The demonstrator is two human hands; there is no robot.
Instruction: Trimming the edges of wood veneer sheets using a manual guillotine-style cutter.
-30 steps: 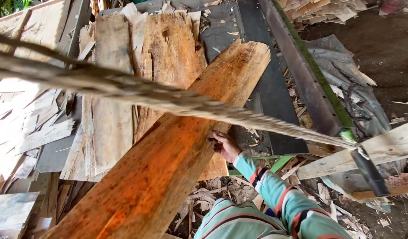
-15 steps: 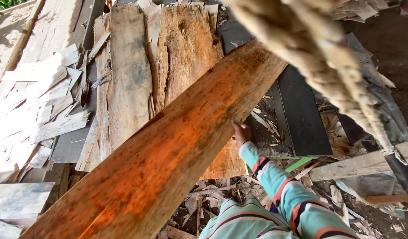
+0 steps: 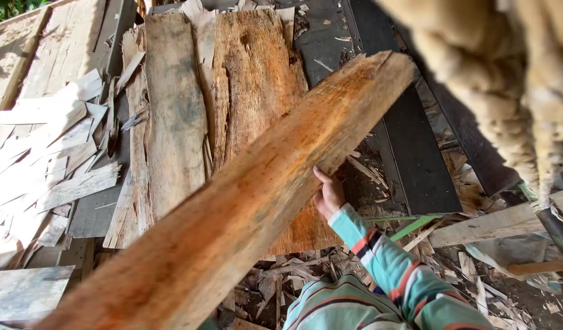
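Note:
A long, rough plank (image 3: 251, 201) with an orange-brown face runs diagonally from the lower left to the upper right, raised above the pile below. My right hand (image 3: 328, 197), in a striped teal, red and white sleeve, grips the plank's right edge about midway along. My left hand is out of sight; the plank's near end fills the lower left.
A thick frayed rope (image 3: 507, 104) hangs blurred close to the camera at the upper right. Below lie wide bark-edged slabs (image 3: 171, 122), dark metal beams (image 3: 416, 159), pale offcuts (image 3: 43, 159) at left, a light board (image 3: 495, 223) and wood chips at right.
The plank has swung up and closer to the camera, with its far end rising to the right. The rope has shifted from across the view to the upper right corner. My right hand stays on the edge.

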